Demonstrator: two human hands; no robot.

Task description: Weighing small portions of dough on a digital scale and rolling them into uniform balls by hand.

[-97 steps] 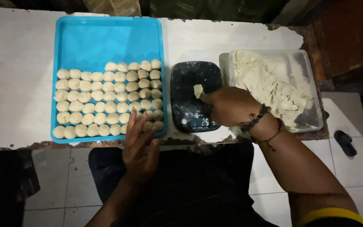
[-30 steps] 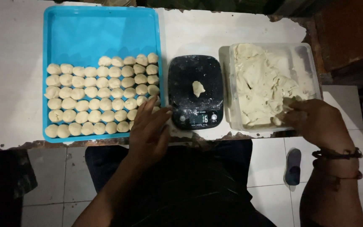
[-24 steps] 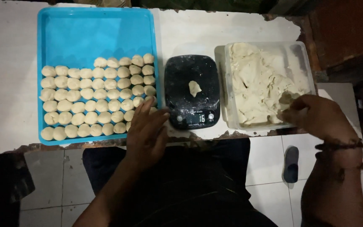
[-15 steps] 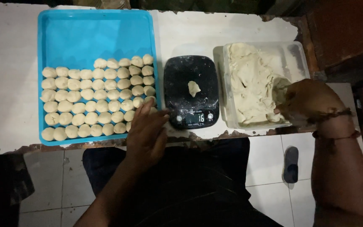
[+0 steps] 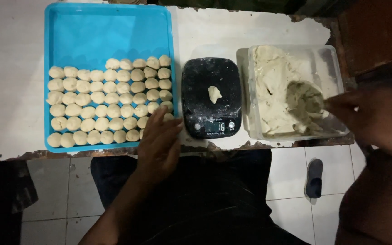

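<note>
Dough (image 5: 281,97), pale, lumpy and ragged, fills the clear tub (image 5: 330,68).

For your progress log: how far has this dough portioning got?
Done: rows of dough balls fill the blue tray's lower half. In hand: a small piece sits on the scale; the right hand pulls at the dough mass. Left: much dough, the tray's upper half bare.

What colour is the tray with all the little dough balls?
Bright blue. The tray shows clearly in the head view, with pale cream dough balls in rows.
</note>
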